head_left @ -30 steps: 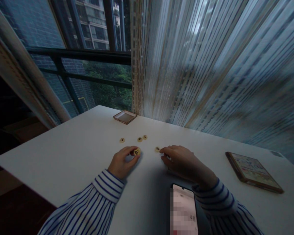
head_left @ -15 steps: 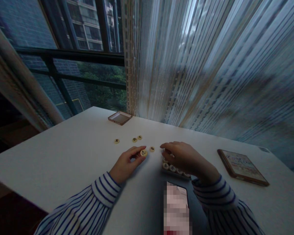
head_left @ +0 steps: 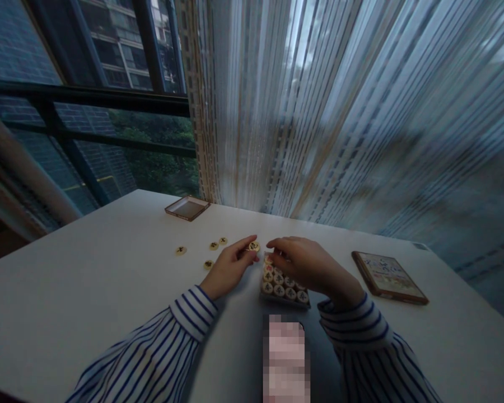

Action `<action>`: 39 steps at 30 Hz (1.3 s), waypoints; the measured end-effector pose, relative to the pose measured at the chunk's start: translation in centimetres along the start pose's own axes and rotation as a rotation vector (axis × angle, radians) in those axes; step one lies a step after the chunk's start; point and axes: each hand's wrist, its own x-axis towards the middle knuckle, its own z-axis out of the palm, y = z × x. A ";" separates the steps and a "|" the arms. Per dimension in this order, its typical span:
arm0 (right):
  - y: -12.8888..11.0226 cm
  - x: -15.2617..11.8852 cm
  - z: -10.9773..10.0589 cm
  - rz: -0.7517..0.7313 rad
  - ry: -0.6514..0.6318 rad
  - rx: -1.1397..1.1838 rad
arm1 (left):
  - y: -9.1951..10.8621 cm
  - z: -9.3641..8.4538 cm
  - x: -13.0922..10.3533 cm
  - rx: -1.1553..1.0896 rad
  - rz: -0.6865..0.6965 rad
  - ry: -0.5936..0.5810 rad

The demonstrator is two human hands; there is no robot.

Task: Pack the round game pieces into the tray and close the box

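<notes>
Round game piece (head_left: 254,246) | just off far-left corner of tray (head_left: 283,303) | likely light, stiff, smooth; best pinched by rim | left hand (head_left: 230,267) nearly closed, pinching that 1 piece | right hand (head_left: 313,263) over tray, fingers curled; from here, can't tell if gripping

Left hand (head_left: 228,269)'s scooted in closer to the right hand (head_left: 313,263), and more of the tray (head_left: 284,303) of xiangqi pieces (head_left: 279,291) is showing now.
</notes>
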 end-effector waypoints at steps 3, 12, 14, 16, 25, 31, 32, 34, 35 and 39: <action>0.5 -0.1 0.0 0.019 -0.002 -0.009 | -1.1 0.7 0.2 -0.056 -0.041 -0.014; 0.9 0.5 0.4 0.009 -0.075 -0.027 | -2.5 1.2 -0.8 -0.104 -0.099 -0.040; 0.8 0.7 0.6 -0.008 -0.098 -0.020 | -2.6 1.3 -0.8 -0.095 -0.099 -0.037; 0.7 0.8 0.8 -0.019 -0.109 -0.012 | -2.9 1.4 -0.8 -0.090 -0.102 -0.039; 0.5 0.9 1.5 -0.038 -0.115 0.010 | -3.1 1.8 -0.8 -0.368 -0.082 -0.027; 0.4 1.0 1.4 -0.029 -0.118 0.001 | -2.8 1.8 -0.8 -0.363 -0.083 -0.014; 0.3 1.0 1.4 -0.021 -0.118 -0.009 | -2.7 1.7 -0.9 -0.336 -0.084 -0.008; 0.3 1.0 1.4 -0.011 -0.111 -0.017 | -2.6 1.6 -0.9 -0.284 -0.086 0.005; 0.3 0.9 1.4 -0.010 -0.104 -0.013 | -2.6 1.5 -0.9 -0.267 -0.086 0.010; 0.2 0.8 1.5 -0.042 -0.075 0.029 | -2.6 1.5 -0.8 -0.310 -0.096 0.035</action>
